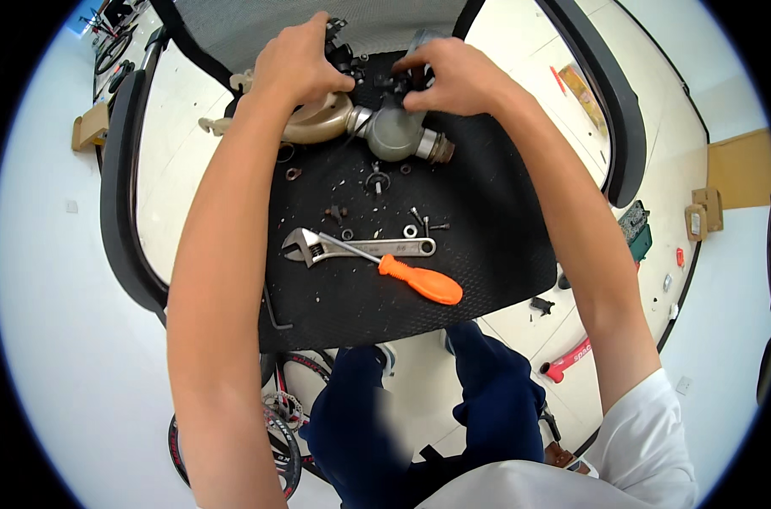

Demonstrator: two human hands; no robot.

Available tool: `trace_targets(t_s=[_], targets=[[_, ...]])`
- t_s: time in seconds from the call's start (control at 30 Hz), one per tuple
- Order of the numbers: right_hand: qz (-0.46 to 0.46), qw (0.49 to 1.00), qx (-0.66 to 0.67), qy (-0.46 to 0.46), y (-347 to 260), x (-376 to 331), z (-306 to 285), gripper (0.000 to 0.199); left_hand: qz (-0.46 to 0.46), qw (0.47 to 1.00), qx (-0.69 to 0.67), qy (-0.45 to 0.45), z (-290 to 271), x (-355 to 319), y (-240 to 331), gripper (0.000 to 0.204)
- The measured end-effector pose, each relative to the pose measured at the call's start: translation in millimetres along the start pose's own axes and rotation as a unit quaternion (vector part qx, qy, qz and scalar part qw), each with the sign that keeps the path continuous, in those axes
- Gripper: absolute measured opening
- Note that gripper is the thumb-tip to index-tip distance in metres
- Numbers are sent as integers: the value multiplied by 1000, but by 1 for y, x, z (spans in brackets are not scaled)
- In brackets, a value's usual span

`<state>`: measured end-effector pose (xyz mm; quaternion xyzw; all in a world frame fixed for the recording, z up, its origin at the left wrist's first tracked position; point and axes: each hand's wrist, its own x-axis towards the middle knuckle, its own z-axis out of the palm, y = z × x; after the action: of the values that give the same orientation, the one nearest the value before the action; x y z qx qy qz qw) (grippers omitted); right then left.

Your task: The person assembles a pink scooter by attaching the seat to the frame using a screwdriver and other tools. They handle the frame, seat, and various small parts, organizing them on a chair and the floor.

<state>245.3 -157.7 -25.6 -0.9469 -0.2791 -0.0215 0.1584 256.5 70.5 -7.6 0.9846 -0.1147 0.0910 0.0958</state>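
Note:
At the far side of a black chair seat (496, 280), my left hand (296, 64) curls against a black jointed part (341, 58). Its thumb shows, but the other fingers are partly hidden. Opposite it, my right hand (457, 76) pinches a small black part (395, 83), beside a clear, greyish piece (425, 38). Just below both hands lies a metal assembly with a beige curved body (317, 123), a round grey housing (394, 134) and a brownish threaded end (442, 150). Whether the black parts are joined to it I cannot tell.
Nearer me lie an adjustable wrench (411, 247), an orange-handled screwdriver (428, 282), a hex key (272, 310), several small bolts (428, 225) and a white washer (411, 231). Black armrests (124, 187) flank the seat. A bicycle wheel (296, 458) and red tube (568, 360) are below.

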Motion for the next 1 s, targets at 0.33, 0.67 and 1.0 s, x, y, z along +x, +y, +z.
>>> trace_targets(t_s=[0.33,0.67,1.0], targets=[[-4,996,-85,23,3,22,8,48,128,989,-26,-66,32,49,-15,96],[-99,992,76,35,14,39,46,41,53,954,-162,-248,46,69,-46,78],[-11,995,100,23,-21,4,29,32,91,974,-136,-157,65,48,-38,65]])
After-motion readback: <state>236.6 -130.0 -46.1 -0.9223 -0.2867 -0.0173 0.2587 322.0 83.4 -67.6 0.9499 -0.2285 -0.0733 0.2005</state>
